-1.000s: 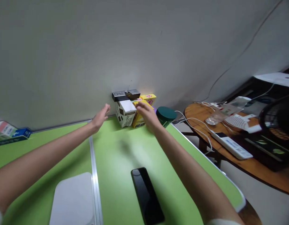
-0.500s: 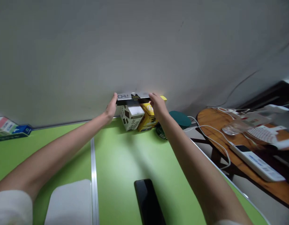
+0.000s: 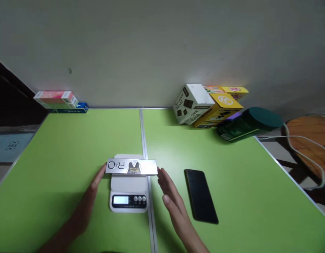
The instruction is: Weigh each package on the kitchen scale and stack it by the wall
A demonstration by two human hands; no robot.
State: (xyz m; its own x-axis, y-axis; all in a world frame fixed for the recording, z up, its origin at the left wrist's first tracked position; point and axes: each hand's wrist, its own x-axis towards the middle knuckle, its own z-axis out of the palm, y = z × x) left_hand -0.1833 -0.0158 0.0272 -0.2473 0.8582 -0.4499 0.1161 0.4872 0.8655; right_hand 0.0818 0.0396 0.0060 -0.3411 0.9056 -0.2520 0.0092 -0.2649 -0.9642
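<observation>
A long silver toothpaste-style box [image 3: 146,167] printed "R&O" lies crosswise on the platform of a white digital kitchen scale [image 3: 122,183]. The scale's display is lit, its digits unreadable. My left hand [image 3: 92,188] is beside the box's left end, fingers stretched out and close to or touching it. At the right end is my right hand [image 3: 173,200], fingers straight and thumb apart from the box. Neither hand is wrapped round it. To the right of that hand a black smartphone [image 3: 201,196] lies flat on the green table [image 3: 247,196].
Against the wall stand a white "Super Meal" carton [image 3: 192,104], yellow boxes [image 3: 217,109] and a tilted dark green canister [image 3: 249,124]. Pink and blue boxes [image 3: 57,100] are stacked at the back left. A metal strip [image 3: 142,133] crosses the table; a white cable [image 3: 305,137] hangs at right.
The silver box has come from above the cartons by the wall to the scale, nearer me. Both hands have drawn back with it and opened. The view has turned left.
</observation>
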